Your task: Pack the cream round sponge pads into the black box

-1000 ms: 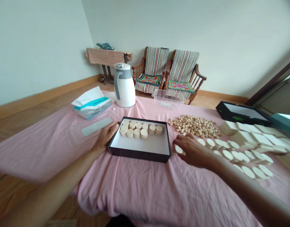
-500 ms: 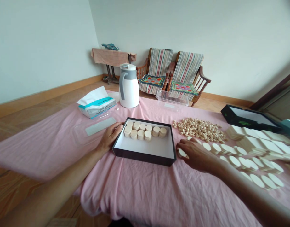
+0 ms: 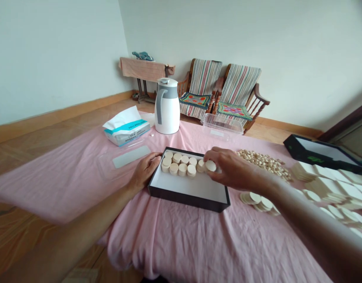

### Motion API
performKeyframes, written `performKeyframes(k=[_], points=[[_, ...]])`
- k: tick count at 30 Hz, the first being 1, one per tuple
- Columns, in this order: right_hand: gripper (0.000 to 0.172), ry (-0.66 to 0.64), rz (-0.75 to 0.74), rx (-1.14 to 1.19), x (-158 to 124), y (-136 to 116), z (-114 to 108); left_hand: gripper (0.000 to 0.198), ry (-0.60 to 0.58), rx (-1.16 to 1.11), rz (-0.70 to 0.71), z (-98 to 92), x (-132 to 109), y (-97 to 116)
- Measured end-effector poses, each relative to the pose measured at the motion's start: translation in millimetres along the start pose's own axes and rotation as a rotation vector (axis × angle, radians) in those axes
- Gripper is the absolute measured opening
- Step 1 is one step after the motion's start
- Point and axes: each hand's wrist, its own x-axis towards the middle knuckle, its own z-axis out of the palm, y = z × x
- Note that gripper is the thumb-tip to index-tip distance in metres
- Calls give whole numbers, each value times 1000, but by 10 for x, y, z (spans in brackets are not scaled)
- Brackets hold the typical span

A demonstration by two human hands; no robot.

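Note:
A black-edged box (image 3: 188,199) with a white inside stands in front of me on the pink cloth. Stacks of round wooden discs (image 3: 182,169) form two rows along its far side. My left hand (image 3: 146,169) is closed on the box's left wall, thumb over the rim. Over the back right part of the box, my right hand (image 3: 225,165) grips a stack of wooden discs (image 3: 210,166), tilted so the top face shows. How many discs it holds is hidden by the fingers. More discs (image 3: 254,198) lie in leaning piles right of the box.
Small wooden pieces (image 3: 263,161) are heaped at right, near square wooden tiles (image 3: 331,181) and a black box (image 3: 322,153). Behind stand a white jug (image 3: 167,112), a tissue pack (image 3: 127,127) and a clear plastic container (image 3: 222,125). A clear lid (image 3: 130,157) lies at left.
My right hand has moved left from the cloth beside the box to above its back right part, bringing discs along. My left hand stays on the box wall. The view has shifted slightly.

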Motion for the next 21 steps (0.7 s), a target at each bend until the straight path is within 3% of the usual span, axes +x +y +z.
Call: performKeyframes(k=[4, 8, 15, 21], points=[[13, -39, -74, 17, 449, -263, 187, 47, -23, -24, -7, -8, -11, -7], [14, -77, -87, -21, 693, -392, 345, 47, -28, -68, -40, 1, -17, -37], [18, -103, -99, -45, 813, -462, 478, 45, -33, -120, -12, 3, -21, -75], [14, -56, -67, 3, 753, -374, 401, 45, -41, -99, -12, -11, -29, -58]])
